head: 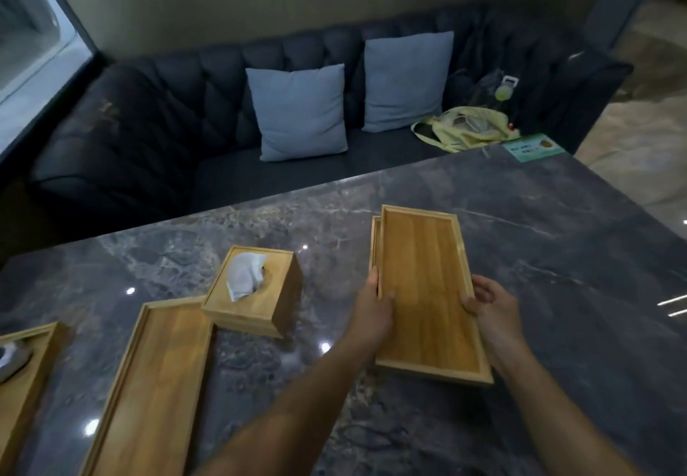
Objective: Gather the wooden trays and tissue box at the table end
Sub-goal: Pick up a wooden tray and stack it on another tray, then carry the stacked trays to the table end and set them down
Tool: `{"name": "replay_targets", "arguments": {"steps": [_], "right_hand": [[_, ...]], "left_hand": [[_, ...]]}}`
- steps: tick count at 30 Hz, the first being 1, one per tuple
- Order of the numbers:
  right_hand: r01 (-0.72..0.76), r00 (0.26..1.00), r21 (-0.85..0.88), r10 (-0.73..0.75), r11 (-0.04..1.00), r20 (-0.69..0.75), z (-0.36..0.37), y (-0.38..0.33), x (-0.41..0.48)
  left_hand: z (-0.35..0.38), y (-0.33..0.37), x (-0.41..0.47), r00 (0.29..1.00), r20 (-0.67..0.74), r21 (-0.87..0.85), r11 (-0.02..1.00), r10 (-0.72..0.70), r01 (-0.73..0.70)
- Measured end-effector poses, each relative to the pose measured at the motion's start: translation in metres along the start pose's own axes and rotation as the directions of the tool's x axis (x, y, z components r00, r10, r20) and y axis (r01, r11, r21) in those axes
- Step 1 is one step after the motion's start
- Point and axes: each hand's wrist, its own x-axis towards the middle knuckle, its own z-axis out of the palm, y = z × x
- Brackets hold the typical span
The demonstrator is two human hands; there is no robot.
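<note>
My left hand [373,306] and my right hand [490,310] grip the two long sides of a wooden tray [427,289]. It rests on a second wooden tray [374,241], of which only the left edge shows. A wooden tissue box [277,289] with white tissue sticking out stands on the dark marble table [557,252] to the left of my hands. A third wooden tray [156,382] lies at the lower left, its far corner touching the tissue box. Another wooden box [22,382] is cut off by the left edge.
A dark tufted sofa [167,122] with two blue cushions [301,111] runs behind the table. A yellow bag [464,128] and a bottle [503,90] lie on its right end. A green card [533,146] sits at the table's far right corner.
</note>
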Motion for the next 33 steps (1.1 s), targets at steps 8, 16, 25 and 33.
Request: {"name": "replay_targets", "arguments": {"steps": [8, 16, 25, 33], "right_hand": [[-0.015, 1.000, -0.024, 0.015, 1.000, -0.003, 0.008, 0.021, 0.033], [-0.016, 1.000, -0.082, 0.016, 0.997, -0.002, 0.031, 0.034, 0.052], [0.022, 1.000, -0.365, -0.022, 0.931, 0.002, 0.028, 0.048, 0.058], [0.045, 0.999, -0.357, -0.031, 0.933, 0.043, 0.028, 0.055, 0.055]], "left_hand": [[0.006, -0.009, 0.025, 0.998, -0.001, 0.030, 0.998, -0.058, 0.058], [-0.008, -0.025, 0.041, 0.999, -0.001, 0.148, 0.988, 0.033, -0.033], [-0.013, -0.033, 0.054, 0.976, -0.219, 0.276, 0.958, -0.015, 0.077], [-0.013, -0.036, 0.048, 0.977, -0.212, 0.346, 0.937, 0.028, 0.048]]}}
